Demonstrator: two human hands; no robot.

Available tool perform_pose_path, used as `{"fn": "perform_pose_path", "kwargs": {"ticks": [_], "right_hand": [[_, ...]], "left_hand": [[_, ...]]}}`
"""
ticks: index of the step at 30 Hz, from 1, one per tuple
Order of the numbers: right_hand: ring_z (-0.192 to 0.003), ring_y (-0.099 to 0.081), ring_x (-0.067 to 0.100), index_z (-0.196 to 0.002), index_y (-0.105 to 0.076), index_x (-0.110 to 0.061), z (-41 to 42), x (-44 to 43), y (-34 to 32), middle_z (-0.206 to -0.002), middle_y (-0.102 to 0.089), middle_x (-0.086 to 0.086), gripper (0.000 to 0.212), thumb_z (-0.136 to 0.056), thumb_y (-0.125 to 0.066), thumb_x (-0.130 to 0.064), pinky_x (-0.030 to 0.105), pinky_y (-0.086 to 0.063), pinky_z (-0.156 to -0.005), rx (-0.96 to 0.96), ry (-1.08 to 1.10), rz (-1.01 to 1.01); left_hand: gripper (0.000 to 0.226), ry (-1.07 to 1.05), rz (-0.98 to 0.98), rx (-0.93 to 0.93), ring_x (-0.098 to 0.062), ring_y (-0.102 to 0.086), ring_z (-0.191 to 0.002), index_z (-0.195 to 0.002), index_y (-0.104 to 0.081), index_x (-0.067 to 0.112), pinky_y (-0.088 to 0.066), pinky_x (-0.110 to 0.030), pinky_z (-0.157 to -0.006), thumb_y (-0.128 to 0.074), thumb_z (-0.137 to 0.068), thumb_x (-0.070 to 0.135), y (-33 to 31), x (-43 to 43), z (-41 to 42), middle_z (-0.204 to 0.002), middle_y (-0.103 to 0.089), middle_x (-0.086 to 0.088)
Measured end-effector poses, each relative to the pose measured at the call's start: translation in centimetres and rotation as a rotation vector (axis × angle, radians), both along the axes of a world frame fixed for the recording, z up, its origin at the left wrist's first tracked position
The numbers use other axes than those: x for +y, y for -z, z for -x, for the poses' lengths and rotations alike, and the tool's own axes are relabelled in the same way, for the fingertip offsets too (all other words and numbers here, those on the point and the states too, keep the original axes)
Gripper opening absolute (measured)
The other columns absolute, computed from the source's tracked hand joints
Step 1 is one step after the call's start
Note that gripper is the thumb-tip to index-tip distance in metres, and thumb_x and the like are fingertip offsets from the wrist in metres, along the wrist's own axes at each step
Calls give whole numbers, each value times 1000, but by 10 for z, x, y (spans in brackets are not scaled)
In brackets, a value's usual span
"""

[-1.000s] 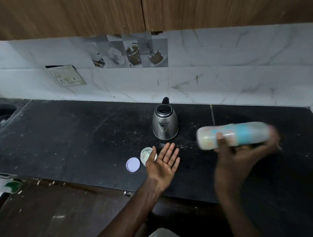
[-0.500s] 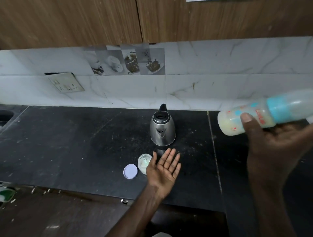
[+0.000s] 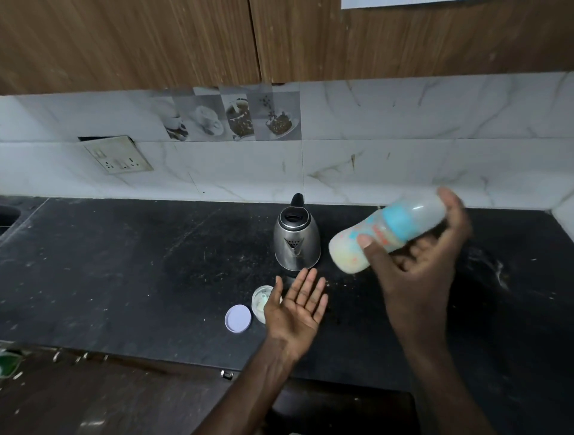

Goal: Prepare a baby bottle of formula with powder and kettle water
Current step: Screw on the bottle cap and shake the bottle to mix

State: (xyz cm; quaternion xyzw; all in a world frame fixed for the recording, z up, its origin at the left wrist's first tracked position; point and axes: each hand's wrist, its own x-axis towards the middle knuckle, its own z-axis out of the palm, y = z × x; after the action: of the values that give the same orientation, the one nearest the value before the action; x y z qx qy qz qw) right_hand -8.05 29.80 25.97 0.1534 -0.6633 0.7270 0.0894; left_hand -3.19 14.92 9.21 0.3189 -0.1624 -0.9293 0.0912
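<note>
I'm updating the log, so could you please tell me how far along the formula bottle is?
Done: the bottle holds milky liquid and is capped. In hand: the right hand grips it on its side, blurred, likely shaking. Remaining: the jar sits open, its lid beside it.

Right hand (image 3: 425, 264): smeared with blur, no counting those fingers.
Baby bottle (image 3: 388, 231): soft with blur too, red print unreadable, and the top end is tucked behind the fingers.
Small open tub (image 3: 258, 299): right side lost behind the thumb of the left hand (image 3: 299, 305); contents too small to make out.
Kettle (image 3: 296, 239): handle mostly hidden behind the body.
Sink (image 3: 6, 215): just a sliver, cut by the left edge.
Green thing (image 3: 7, 364): cropped at the left edge, can't name it.
White sheet (image 3: 435, 3): sliced off by the top edge.
</note>
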Motion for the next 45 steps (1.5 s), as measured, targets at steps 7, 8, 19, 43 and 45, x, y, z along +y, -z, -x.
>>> {"fn": "perform_pose_path", "kwargs": {"ticks": [7, 8, 19, 43, 45], "right_hand": [[-96, -73, 9, -146, -34, -60, -25, -21, 65, -124, -70, -13, 102, -71, -93, -23, 45, -63, -84, -130, -240, -448], [-96, -74, 11, -148, -35, -54, -23, -20, 60, -125, -71, -11, 102, -72, -94, -21, 44, -64, -83, -112, -208, -413], [-102, -73, 18, -153, -26, -49, -18, -38, 65, -127, -66, -20, 104, -70, -86, -32, 48, -63, -86, -112, -118, -391], [-110, -73, 11, -156, -30, -38, -12, -32, 61, -133, -66, -2, 96, -82, -88, -17, 27, -62, -84, -110, 51, -83], [-112, -73, 14, -153, -28, -48, -21, -40, 78, -135, -66, -2, 96, -79, -86, -30, 39, -63, -89, -172, 40, -182]], "left_hand": [[75, 83, -99, 88, -45, -46, -144, -153, -47, 7, -33, -58, -122, -57, -98, 57, 5, 0, 8, -156, -47, -26], [75, 82, -83, 64, -44, -46, -144, -153, -47, 7, -31, -57, -123, -57, -98, 57, 3, -1, 9, -156, -47, -25], [71, 50, -89, 54, -37, -59, -132, -149, -52, 6, -44, -51, -115, -60, -96, 53, 3, -3, 8, -150, -56, -19], [64, -4, -47, -56, -28, -76, -105, -141, -61, 8, -53, -43, -95, -53, -98, 56, 10, 5, -6, -124, -75, -13], [66, -2, -73, -25, -34, -69, -119, -141, -60, 5, -53, -47, -101, -54, -99, 55, 8, 3, -5, -133, -69, -18]]}}
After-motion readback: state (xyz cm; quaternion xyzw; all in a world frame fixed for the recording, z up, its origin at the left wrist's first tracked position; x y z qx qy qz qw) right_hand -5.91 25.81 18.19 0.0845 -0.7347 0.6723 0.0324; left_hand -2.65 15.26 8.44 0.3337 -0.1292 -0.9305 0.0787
